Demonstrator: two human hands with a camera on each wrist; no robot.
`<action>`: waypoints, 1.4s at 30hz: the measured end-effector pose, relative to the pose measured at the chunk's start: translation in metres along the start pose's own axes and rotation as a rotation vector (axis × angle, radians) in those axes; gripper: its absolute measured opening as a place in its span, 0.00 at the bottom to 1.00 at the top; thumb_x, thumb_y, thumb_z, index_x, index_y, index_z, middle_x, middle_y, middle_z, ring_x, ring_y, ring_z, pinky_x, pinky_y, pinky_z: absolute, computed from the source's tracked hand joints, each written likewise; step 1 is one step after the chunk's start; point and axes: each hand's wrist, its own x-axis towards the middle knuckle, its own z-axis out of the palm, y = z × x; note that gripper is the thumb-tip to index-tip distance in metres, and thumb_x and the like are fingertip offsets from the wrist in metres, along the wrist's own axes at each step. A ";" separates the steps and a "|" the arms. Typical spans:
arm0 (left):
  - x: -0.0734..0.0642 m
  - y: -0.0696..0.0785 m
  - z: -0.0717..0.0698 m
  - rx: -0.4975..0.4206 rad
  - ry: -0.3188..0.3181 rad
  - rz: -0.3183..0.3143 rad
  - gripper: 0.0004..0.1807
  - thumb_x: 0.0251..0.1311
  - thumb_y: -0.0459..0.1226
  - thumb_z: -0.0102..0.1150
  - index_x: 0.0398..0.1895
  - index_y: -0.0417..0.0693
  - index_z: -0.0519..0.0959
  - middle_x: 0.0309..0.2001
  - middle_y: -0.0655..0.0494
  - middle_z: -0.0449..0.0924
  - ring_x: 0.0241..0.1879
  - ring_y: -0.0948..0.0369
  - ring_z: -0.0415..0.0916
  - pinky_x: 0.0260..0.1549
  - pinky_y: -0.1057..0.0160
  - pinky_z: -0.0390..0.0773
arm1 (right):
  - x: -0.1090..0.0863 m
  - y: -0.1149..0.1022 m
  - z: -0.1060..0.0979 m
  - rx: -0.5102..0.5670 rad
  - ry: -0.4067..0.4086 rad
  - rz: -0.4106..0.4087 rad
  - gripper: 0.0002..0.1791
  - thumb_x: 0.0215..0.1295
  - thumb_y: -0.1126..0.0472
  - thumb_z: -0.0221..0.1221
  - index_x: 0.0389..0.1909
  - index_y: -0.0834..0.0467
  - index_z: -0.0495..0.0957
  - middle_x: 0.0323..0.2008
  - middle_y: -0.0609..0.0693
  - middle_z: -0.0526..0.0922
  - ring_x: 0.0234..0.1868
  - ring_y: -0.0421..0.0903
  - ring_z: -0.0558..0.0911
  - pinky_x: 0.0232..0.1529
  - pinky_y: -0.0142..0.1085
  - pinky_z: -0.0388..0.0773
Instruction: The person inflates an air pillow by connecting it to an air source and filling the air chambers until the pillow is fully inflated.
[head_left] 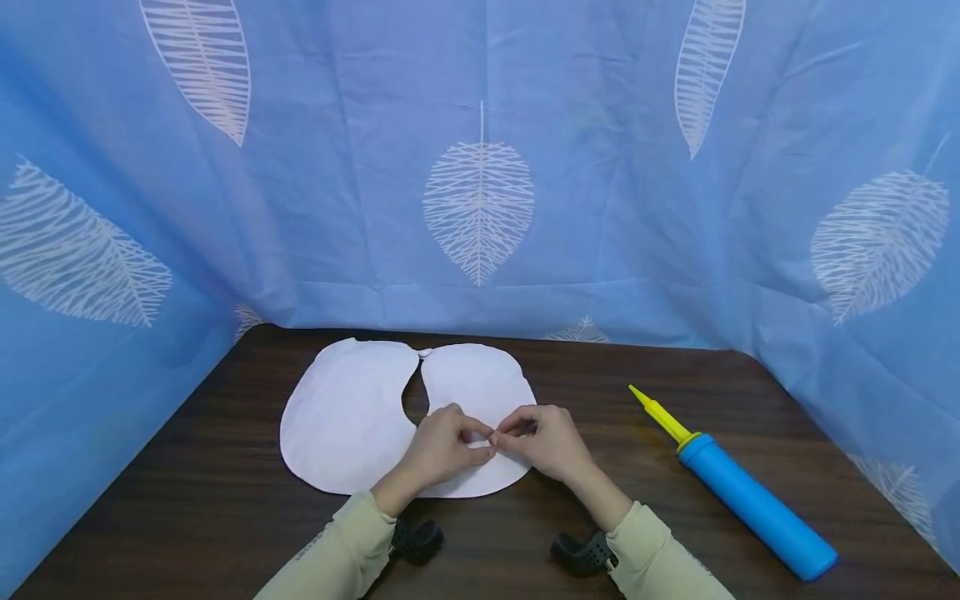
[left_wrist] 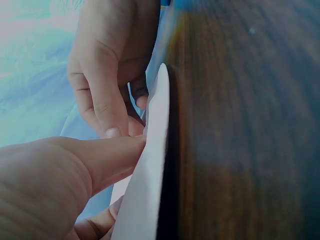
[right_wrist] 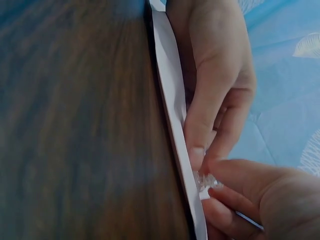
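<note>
A smooth blue curtain point(head_left: 360, 167), lightly creased and printed with white line-drawn leaves point(head_left: 480, 200), hung beyond both hands and down either side of them. Below the hands spread a dark wood-grain table point(head_left: 187, 500) with rounded far corners. The white two-lobed sheet point(head_left: 337, 417), soft, thin and flat with a waisted dark opening between its lobes, lay on the table directly under the hands, its larger-looking lobe to the left of the left hand. Well to the right of the right hand rested a hand pump point(head_left: 757, 500), its smooth blue cylinder tapering into a stepped yellow nozzle point(head_left: 663, 417). Pale cuffed sleeves point(head_left: 337, 542) ended just behind the hands, with a black curved device point(head_left: 420, 542) under the left wrist. Both hands were nearly closed, fingertips meeting over the right lobe: the right hand point(head_left: 551, 442) pinched a small clear piece point(right_wrist: 209, 182), glossy and ridged, between thumb and fingers, while the left hand point(head_left: 442, 446) pinched at the same piece with thumb and forefinger.
</note>
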 end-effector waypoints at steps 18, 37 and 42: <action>0.002 -0.001 0.001 0.003 0.005 -0.012 0.10 0.56 0.37 0.80 0.42 0.48 0.95 0.25 0.57 0.76 0.25 0.68 0.63 0.26 0.69 0.63 | 0.001 -0.007 0.003 -0.051 0.074 0.072 0.05 0.62 0.56 0.77 0.28 0.50 0.92 0.26 0.41 0.90 0.31 0.35 0.83 0.36 0.34 0.81; 0.002 -0.002 0.000 -0.060 0.004 -0.104 0.10 0.57 0.37 0.81 0.41 0.47 0.95 0.28 0.54 0.78 0.26 0.66 0.66 0.26 0.69 0.67 | 0.002 -0.006 0.001 -0.053 0.063 0.065 0.03 0.64 0.59 0.76 0.31 0.51 0.94 0.29 0.43 0.92 0.34 0.37 0.85 0.38 0.35 0.83; 0.002 -0.002 -0.002 -0.100 0.003 -0.117 0.09 0.56 0.36 0.81 0.41 0.46 0.95 0.28 0.53 0.79 0.26 0.66 0.67 0.26 0.69 0.68 | 0.003 -0.005 0.000 -0.068 0.055 0.072 0.04 0.66 0.57 0.74 0.33 0.52 0.94 0.31 0.45 0.93 0.34 0.38 0.85 0.37 0.35 0.82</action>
